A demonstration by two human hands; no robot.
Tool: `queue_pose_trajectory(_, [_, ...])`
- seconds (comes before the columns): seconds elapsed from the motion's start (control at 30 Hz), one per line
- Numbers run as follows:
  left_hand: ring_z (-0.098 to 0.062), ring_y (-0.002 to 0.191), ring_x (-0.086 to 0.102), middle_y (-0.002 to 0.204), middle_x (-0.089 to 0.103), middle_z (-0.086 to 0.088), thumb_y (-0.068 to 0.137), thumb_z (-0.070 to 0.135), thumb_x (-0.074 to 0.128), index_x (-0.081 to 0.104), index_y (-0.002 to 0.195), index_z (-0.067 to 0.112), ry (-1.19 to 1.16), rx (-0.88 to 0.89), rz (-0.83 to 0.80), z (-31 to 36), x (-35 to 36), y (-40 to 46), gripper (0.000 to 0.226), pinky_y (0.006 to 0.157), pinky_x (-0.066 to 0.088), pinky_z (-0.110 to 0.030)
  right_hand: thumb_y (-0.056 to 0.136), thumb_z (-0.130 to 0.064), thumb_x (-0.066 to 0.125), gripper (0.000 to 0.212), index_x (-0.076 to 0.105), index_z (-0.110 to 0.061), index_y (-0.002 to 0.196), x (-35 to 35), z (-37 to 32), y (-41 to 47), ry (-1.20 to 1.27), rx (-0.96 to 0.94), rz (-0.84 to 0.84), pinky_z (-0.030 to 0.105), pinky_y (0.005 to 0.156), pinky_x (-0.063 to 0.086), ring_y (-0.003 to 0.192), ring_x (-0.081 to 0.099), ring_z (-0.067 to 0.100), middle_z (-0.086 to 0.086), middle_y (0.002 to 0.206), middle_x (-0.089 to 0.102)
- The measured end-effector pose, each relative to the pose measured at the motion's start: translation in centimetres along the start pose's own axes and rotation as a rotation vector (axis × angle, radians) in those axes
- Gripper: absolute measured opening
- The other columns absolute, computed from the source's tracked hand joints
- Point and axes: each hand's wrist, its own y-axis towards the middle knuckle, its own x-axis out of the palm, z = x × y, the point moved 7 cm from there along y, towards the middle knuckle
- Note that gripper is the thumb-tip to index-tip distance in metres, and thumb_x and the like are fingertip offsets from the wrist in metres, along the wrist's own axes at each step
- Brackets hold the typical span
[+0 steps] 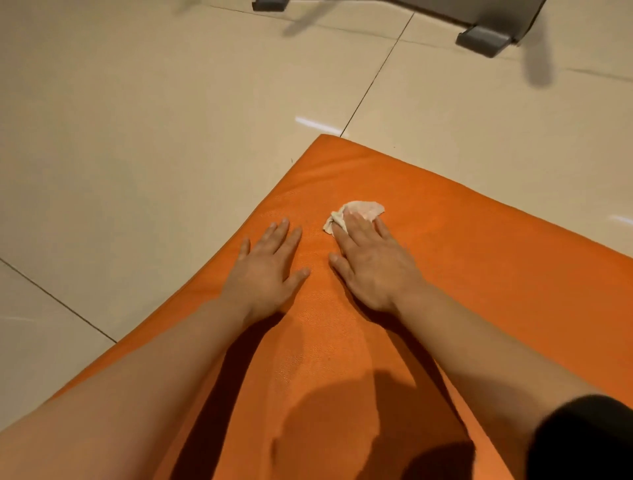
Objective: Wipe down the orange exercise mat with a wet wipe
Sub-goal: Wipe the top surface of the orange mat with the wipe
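Observation:
The orange exercise mat (479, 274) lies on the tiled floor, its far corner pointing up and away from me. My right hand (373, 260) presses flat on a crumpled white wet wipe (363, 209); the fingers cover the near part of the wipe and the rest sticks out beyond the fingertips. My left hand (270, 267) lies flat on the mat with fingers spread, just left of the right hand, close to the mat's left edge, holding nothing.
Glossy beige floor tiles (137, 137) surround the mat on the left and far side. Grey metal feet of some equipment (486, 39) stand on the floor at the top right and another grey foot (270, 4) at the top edge.

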Motion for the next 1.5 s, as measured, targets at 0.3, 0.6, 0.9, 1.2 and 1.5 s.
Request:
queue_pose_trajectory(0.3, [-0.017,0.148,-0.009,0.162,-0.009,0.0,0.1,0.043,0.039,-0.001,0.154,0.026,-0.001,-0.104,-0.081,-0.5,0.3,-2.3,0.069,0.12,-0.001,-0.05,0.103,-0.049,0.01,0.062,-0.001,-0.017,0.156,0.6,-3.5,2.8,0.032,0.042,-0.047,0.039,0.119,-0.013,0.148,-0.016,0.014,0.004,0.161,-0.015])
queue_pose_trajectory(0.6, [-0.011,0.148,-0.01,0.162,-0.009,0.005,0.099,0.048,0.039,0.003,0.154,0.033,0.036,-0.071,-0.098,-2.6,0.5,-6.0,0.067,0.12,-0.001,-0.042,0.097,-0.054,-0.003,0.07,-0.001,-0.016,0.155,2.2,-5.3,-4.5,-0.031,-0.066,0.02,0.037,0.118,-0.015,0.148,-0.014,0.016,0.006,0.162,-0.012])
queue_pose_trajectory(0.9, [-0.009,0.147,-0.012,0.159,-0.013,0.009,0.098,0.056,0.024,-0.001,0.152,0.035,0.084,-0.045,-0.041,-3.5,1.2,-11.1,0.063,0.12,-0.006,-0.035,0.103,-0.048,0.008,0.062,-0.006,-0.018,0.155,2.3,-7.5,-2.0,0.003,-0.031,-0.074,0.041,0.119,-0.013,0.147,-0.019,0.015,0.004,0.16,-0.018])
queue_pose_trajectory(1.2, [-0.012,0.148,-0.011,0.161,-0.009,0.003,0.102,0.045,0.029,0.001,0.154,0.031,0.072,-0.111,-0.069,-4.0,1.5,-12.7,0.061,0.12,-0.007,-0.038,0.103,-0.047,0.009,0.061,-0.004,-0.018,0.155,3.0,-10.0,-2.2,-0.018,0.019,-0.136,0.042,0.119,-0.013,0.148,-0.016,0.015,0.004,0.161,-0.017])
queue_pose_trajectory(1.5, [-0.01,0.147,-0.013,0.161,-0.012,0.004,0.102,0.048,0.029,-0.002,0.153,0.032,0.046,-0.105,-0.101,-4.3,1.8,-13.0,0.062,0.12,-0.008,-0.037,0.09,-0.055,-0.014,0.074,-0.007,-0.019,0.154,4.9,-11.5,-9.1,-0.02,-0.064,-0.073,0.042,0.12,-0.012,0.147,-0.018,0.015,0.004,0.16,-0.018])
